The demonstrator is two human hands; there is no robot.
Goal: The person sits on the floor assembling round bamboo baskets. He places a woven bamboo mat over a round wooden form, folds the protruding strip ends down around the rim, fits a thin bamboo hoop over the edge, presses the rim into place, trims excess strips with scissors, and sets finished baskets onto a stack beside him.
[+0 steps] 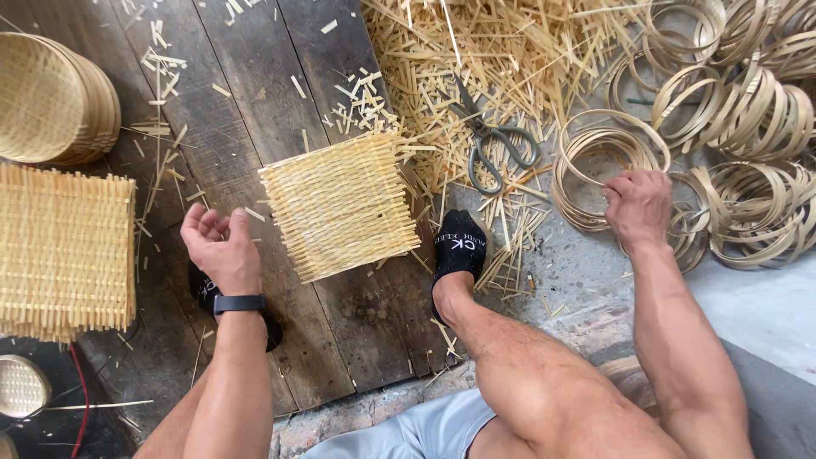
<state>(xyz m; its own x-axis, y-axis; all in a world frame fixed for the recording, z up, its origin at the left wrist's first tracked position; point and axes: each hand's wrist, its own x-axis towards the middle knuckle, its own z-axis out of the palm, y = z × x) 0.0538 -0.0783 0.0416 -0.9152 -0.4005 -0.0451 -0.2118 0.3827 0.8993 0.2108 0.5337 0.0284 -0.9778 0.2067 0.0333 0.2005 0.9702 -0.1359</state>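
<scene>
Dark wooden planks [255,93] cover the floor, strewn with bamboo offcuts [476,51] that pile thickest at the top centre. A heap of bamboo hoops [748,119] fills the upper right, and a stack of woven square mats [64,251] sits at the left edge below nested round baskets [51,98]. One woven mat [340,206] lies flat on the planks between the person's feet, its lower right corner just beside the black-socked foot [457,245]. Grey scissors [493,149] rest on the offcuts above that foot. The right hand [637,206] grips the rim of a hoop coil [586,161]; the left hand [219,245], wearing a black wristband, is loosely curled and holds nothing, near the mat's left side
</scene>
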